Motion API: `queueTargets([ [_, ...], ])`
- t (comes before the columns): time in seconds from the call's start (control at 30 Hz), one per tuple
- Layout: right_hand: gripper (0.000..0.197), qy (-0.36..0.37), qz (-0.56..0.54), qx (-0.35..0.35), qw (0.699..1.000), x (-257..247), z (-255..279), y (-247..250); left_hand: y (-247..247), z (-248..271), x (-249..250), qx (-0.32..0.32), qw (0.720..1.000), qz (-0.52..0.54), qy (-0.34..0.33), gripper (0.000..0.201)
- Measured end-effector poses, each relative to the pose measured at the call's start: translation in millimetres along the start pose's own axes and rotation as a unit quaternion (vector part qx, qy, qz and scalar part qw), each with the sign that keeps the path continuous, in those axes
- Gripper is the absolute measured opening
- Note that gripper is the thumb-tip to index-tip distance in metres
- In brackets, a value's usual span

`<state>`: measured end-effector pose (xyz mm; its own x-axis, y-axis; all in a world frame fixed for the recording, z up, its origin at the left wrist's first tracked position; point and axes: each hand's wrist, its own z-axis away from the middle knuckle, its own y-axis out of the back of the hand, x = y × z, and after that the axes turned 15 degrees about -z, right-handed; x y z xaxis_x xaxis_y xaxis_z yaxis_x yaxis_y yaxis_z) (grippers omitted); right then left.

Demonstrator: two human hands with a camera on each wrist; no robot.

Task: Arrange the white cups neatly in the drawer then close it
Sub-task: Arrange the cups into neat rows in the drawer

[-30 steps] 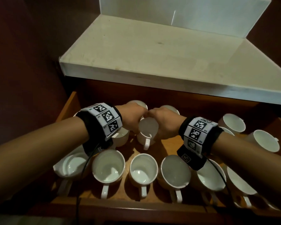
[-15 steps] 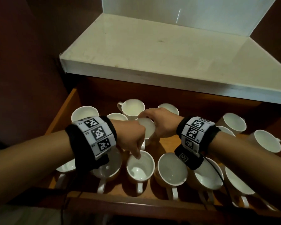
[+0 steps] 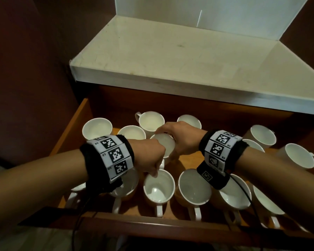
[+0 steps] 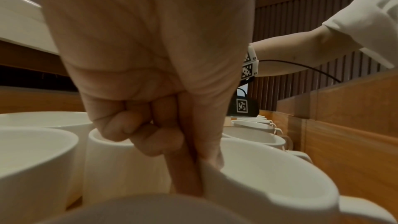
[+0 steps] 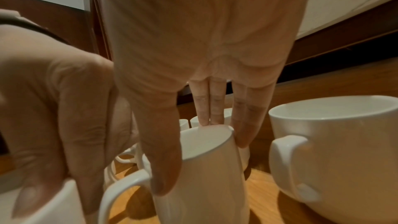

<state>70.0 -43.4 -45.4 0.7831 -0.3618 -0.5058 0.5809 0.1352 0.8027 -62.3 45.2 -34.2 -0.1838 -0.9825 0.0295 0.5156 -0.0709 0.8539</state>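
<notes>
Several white cups stand in an open wooden drawer [image 3: 71, 131]. My left hand [image 3: 153, 173] pinches the far rim of a front-row cup [image 3: 159, 189] with its handle toward me. In the left wrist view, thumb and forefinger [image 4: 187, 176] clamp that cup's [image 4: 269, 173] rim, the other fingers curled. My right hand [image 3: 170, 136] grips the rim of a middle cup [image 3: 166, 147] from above. In the right wrist view, its thumb and fingers [image 5: 243, 135] straddle this cup [image 5: 206, 168], which leans slightly.
A front row of cups [image 3: 194, 189] lines the drawer's near edge [image 3: 152, 223], handles toward me. More cups [image 3: 97, 128] stand at the back left; others [image 3: 295, 156] sit tilted at the right. A white countertop [image 3: 170, 66] overhangs the drawer's back.
My left hand left the middle cup and came back toward me to pinch the front-row cup's rim. My right hand stayed on the middle cup.
</notes>
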Motion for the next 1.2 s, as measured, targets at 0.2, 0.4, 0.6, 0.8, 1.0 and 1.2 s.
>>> queueTargets([
  [0.2,0.087,-0.001,0.009,-0.001,1.000,-0.1,0.1,-1.1,0.8,0.0,0.6,0.005,1.000,0.012,0.000,0.022],
  [0.4,0.087,-0.001,0.009,-0.011,1.000,-1.9,0.6,-1.5,2.4,0.5,0.9,0.010,1.000,0.028,-0.002,0.022],
  [0.6,0.088,-0.007,0.004,-0.016,1.000,-2.0,-1.7,-2.5,3.0,-2.1,1.0,0.012,1.000,0.026,-0.005,0.024],
  [0.8,0.090,-0.007,0.003,-0.017,1.000,-0.8,-1.0,-3.5,2.5,-2.9,0.8,0.004,1.000,0.026,0.003,0.025],
  [1.0,0.091,-0.006,0.008,-0.012,1.000,1.0,-2.1,-4.7,2.6,-3.0,2.4,0.004,1.000,0.019,0.017,0.024],
  [1.2,0.091,-0.009,0.005,-0.012,1.000,0.2,-1.4,-4.7,2.3,-0.6,2.5,0.006,1.000,0.018,0.017,0.024],
])
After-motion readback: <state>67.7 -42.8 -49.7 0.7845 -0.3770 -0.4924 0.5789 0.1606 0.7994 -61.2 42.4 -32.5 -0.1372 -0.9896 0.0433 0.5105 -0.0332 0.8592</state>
